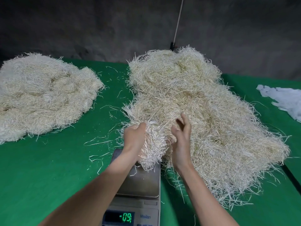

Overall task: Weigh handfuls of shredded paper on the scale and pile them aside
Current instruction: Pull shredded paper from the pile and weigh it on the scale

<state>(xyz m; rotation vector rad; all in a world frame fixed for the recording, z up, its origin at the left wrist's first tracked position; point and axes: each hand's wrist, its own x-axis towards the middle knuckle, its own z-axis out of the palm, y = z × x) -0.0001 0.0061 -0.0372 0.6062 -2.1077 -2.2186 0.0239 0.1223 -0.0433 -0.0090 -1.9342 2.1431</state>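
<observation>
left hand (133, 136) clenched on bundle (152, 147) above scale (141, 180), ready to weigh | right hand (180, 137) released, steadying bundle

Cream-white shredded paper (195, 111) lies on green table (57, 160); silver scale (141, 181) shows green digits.
</observation>
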